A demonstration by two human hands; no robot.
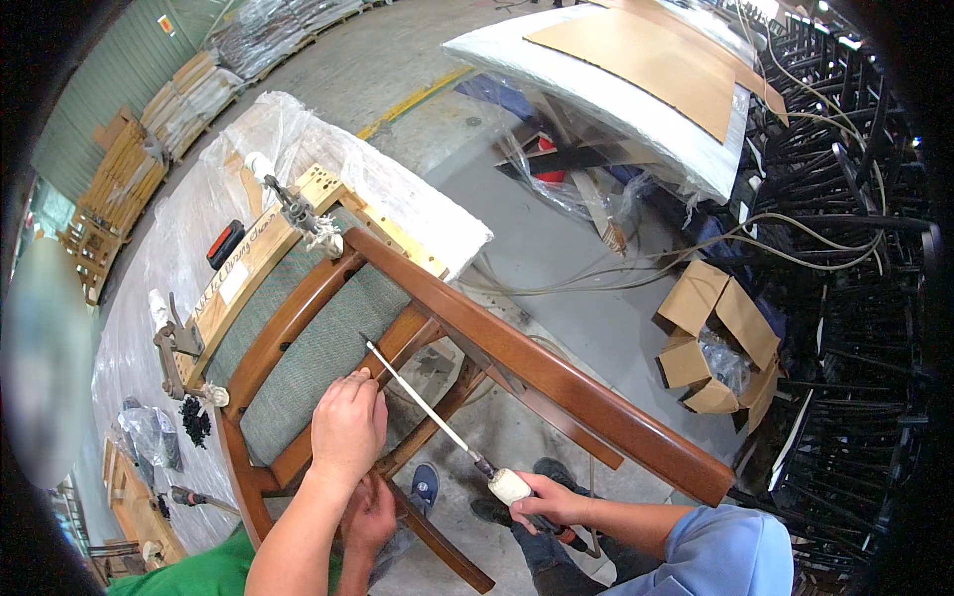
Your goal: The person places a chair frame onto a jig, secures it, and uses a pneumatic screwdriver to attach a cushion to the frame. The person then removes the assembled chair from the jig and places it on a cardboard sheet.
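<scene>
Wooden chair (517, 372) lies tipped over at the near edge of the plastic-wrapped worktop (199, 199). Its grey-green upholstered seat (308, 368) faces up, and its brown legs and rails reach out over the concrete floor (596, 298). A pale wooden jig with metal clamps (258, 248) holds the seat's far side.

The right hand (552, 502), coming out of a blue sleeve, has its grip closed tight around the white-wrapped handle of a thin rod tool (427, 407). The rod slants up and to the left, and its tip is at a cross rail under the seat.

A co-worker in a green shirt leans in from the left. The co-worker's upper hand (348, 427) rests on that same rail, with the fingers just beside the rod's tip. The co-worker's lower hand (370, 517) is down at a chair leg; I cannot tell what it holds.

A small pile of black screws (195, 419) lies near the jig's near corner. An open cardboard box (720, 338) sits on the floor to the right, beside stacked black metal chair frames (855, 298).
</scene>
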